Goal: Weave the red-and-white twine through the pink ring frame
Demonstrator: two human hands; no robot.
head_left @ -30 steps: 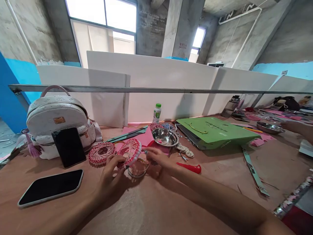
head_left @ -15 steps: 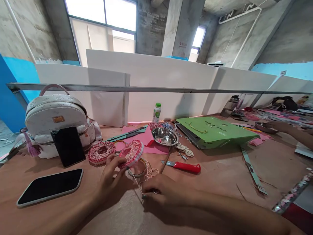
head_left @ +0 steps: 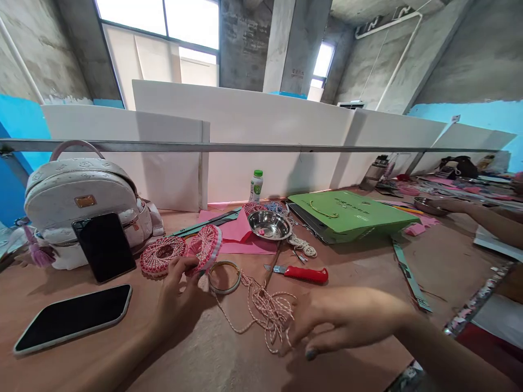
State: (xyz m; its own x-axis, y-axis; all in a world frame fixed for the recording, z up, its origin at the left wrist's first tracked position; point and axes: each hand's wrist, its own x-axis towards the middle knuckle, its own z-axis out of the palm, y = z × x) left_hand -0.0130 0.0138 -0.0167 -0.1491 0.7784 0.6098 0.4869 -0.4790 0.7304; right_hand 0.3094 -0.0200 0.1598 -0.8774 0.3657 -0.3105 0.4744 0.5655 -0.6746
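My left hand [head_left: 177,291] grips a ring wound with pink and white string [head_left: 205,246], held tilted on edge above the brown table [head_left: 229,359]. A loose strand runs from it to a tangle of pink and white string [head_left: 269,313] lying on the table. My right hand [head_left: 347,321] hovers low at the tangle's right side, fingers curled and blurred, touching or pinching the string. A second wound ring [head_left: 159,255] lies flat to the left. A bare metal ring [head_left: 224,276] lies just right of my left hand.
A red-handled knife [head_left: 300,273], steel bowl [head_left: 269,224], pink paper [head_left: 241,234], green paper bag [head_left: 351,213] and small bottle [head_left: 256,187] lie beyond. At left are a white backpack [head_left: 77,201] with a phone [head_left: 105,246] leaning on it, and another phone [head_left: 71,317]. Another person's arm [head_left: 486,220] reaches in at right.
My right hand pulled back from the ring toward me and to the right, drawing out string that now lies in a loose tangle. The left hand kept hold of the wound ring.
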